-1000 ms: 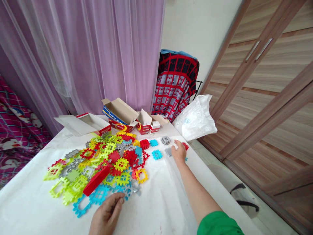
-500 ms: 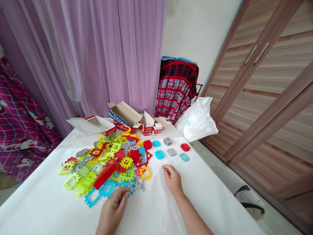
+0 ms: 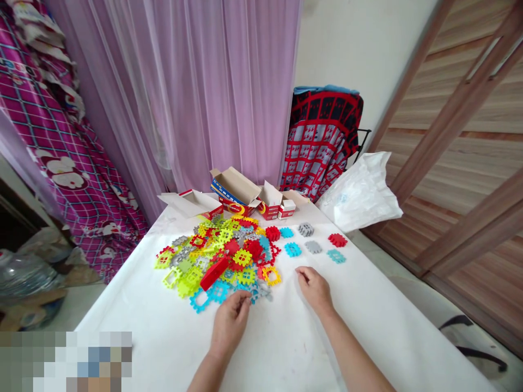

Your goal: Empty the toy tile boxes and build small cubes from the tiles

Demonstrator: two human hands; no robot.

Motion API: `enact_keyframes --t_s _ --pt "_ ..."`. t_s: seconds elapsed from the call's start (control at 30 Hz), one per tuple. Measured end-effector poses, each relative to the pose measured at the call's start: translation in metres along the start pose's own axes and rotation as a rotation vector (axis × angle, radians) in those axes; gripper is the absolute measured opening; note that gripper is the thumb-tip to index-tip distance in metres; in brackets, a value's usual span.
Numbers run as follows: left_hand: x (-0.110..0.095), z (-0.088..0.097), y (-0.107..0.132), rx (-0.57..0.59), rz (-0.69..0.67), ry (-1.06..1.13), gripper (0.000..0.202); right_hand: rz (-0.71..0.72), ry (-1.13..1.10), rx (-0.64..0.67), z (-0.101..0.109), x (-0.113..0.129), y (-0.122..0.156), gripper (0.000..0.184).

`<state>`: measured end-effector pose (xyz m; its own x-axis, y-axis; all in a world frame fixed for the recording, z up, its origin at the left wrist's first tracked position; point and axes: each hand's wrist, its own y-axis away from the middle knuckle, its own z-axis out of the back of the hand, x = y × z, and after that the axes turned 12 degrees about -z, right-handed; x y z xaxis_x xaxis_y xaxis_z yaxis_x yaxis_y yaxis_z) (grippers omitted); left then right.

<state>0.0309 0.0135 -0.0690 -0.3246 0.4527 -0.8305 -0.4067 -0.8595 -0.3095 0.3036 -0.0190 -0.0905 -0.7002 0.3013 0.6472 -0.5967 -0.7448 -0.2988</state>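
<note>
My left hand point(image 3: 232, 317) rests at the near edge of a heap of plastic building pieces point(image 3: 226, 236), its fingers curled together beside some grey pieces point(image 3: 265, 293) and a blue frame piece point(image 3: 200, 299). No piece shows in its grip. To the right of the heap, my right hand point(image 3: 315, 289) lies on the white table with fingers bent inward, apart from the pieces and with nothing visible in them. Beyond it sit blue gear-edged pieces point(image 3: 292, 249), a grey stack point(image 3: 305, 228), a flat grey piece point(image 3: 314, 247), a red piece point(image 3: 337, 240) and a teal one point(image 3: 336, 256).
Several opened cardboard boxes point(image 3: 237, 188) line the table's far edge. A white plastic bag point(image 3: 359, 193) leans at the far right corner. A long red piece point(image 3: 214, 273) lies atop the heap. A wooden wardrobe point(image 3: 457, 163) stands right; pixelation covers the lower left corner.
My view has turned left, so the table and everything on it appear farther right. Both hands keep nearly the same places beside the heap, and no piece has visibly moved.
</note>
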Motion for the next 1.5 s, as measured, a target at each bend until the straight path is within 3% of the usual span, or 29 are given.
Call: enact_keyframes --t_s 0.43,0.6,0.73,0.93,1.07,1.3,1.5 --pt "0.001 0.006 0.010 -0.123 0.007 0.064 0.031 0.031 -0.078 0.046 0.006 0.000 0.005 0.026" --pt "0.000 0.009 0.012 -0.207 -0.047 -0.077 0.031 0.030 -0.125 0.059 0.007 0.003 0.009 0.026" --pt "-0.005 0.011 0.007 -0.178 -0.152 -0.242 0.024 0.003 -0.150 0.070 0.007 0.005 0.009 0.027" --pt "-0.014 0.017 -0.012 -0.043 -0.307 -0.427 0.021 -0.014 -0.148 0.086 0.007 0.006 0.009 0.028" --pt "-0.014 0.034 -0.033 -0.062 -0.403 -0.701 0.026 -0.004 -0.141 0.090 0.007 0.006 0.009 0.028" --pt "0.005 0.065 -0.063 -0.042 -0.196 -0.866 0.037 0.012 -0.151 0.105 0.008 0.008 0.013 0.028" --pt "-0.012 0.053 -0.099 0.016 -0.262 -0.871 0.034 -0.011 -0.152 0.113 0.008 0.012 0.013 0.028"
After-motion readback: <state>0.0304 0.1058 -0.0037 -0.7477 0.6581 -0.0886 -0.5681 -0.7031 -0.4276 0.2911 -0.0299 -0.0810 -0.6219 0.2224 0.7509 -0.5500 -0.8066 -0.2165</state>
